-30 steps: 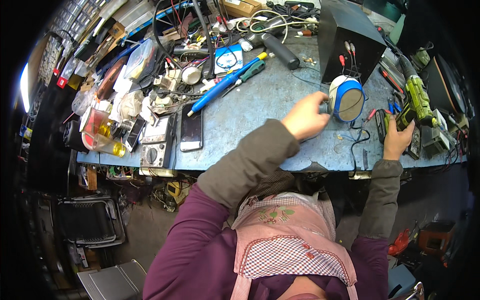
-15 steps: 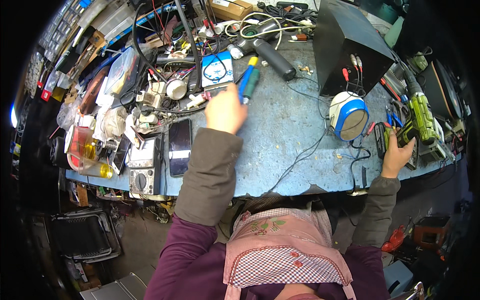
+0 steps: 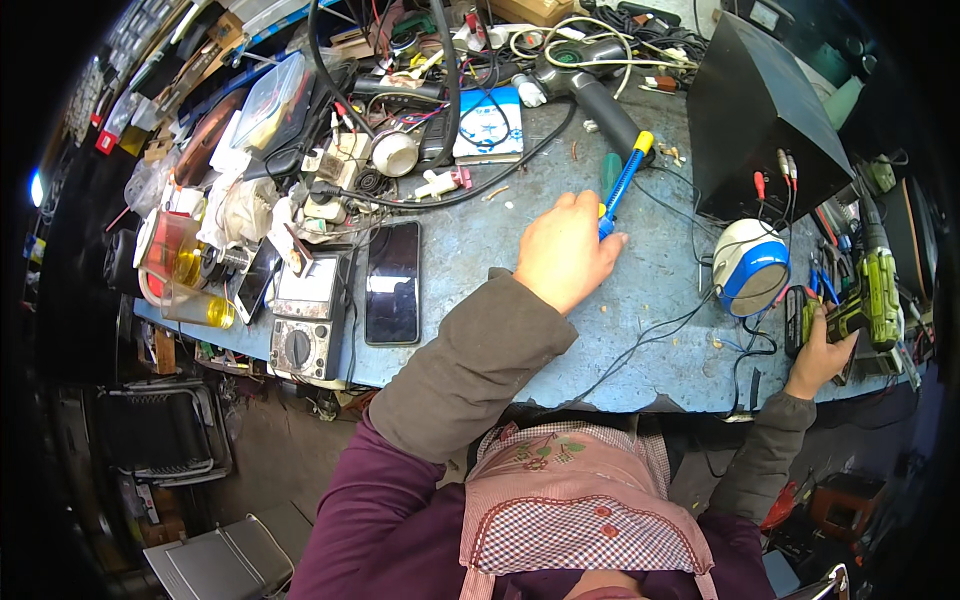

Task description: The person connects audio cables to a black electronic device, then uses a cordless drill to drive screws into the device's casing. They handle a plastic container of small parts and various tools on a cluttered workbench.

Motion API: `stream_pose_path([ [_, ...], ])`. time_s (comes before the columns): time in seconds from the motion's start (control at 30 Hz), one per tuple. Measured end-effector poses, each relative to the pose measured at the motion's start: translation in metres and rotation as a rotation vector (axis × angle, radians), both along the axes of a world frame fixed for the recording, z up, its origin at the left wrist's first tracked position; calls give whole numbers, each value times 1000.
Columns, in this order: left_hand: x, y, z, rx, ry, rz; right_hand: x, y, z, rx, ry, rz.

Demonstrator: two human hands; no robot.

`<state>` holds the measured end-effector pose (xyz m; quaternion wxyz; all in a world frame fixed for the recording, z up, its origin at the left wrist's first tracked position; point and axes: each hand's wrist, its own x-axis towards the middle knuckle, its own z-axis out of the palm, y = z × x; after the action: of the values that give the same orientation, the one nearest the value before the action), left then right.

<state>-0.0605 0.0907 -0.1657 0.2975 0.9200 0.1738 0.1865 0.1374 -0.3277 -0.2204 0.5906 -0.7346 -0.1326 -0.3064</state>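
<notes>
The left hand [image 3: 562, 252] covers the lower end of the blue-and-yellow screwdriver [image 3: 622, 183]. The right hand [image 3: 818, 352] hides part of the green cordless drill [image 3: 868, 300] at the table's right edge.

Going off the black phone [image 3: 392, 283] lying flat on the bench, dark screen up: the grey meter [image 3: 303, 315] touches its left side, pale rectangular screen on top. A second dark phone [image 3: 256, 281] sits left of the meter. Up-right of the phone, a blue-and-white flat package [image 3: 488, 128].
</notes>
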Motion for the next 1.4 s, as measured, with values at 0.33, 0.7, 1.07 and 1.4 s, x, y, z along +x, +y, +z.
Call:
stream_pose_path([
  [0.33,-1,73,-2,346,171,454,-1,-4,6,-117,18,-66],
  [0.7,14,84,-6,338,-143,492,10,-15,-5,-117,14,-58],
  [1.07,14,80,-17,424,-8,461,14,-19,-7,-90,16,-32],
  [1.4,4,141,-3,131,-156,562,2,-9,4,-100,34,-62],
])
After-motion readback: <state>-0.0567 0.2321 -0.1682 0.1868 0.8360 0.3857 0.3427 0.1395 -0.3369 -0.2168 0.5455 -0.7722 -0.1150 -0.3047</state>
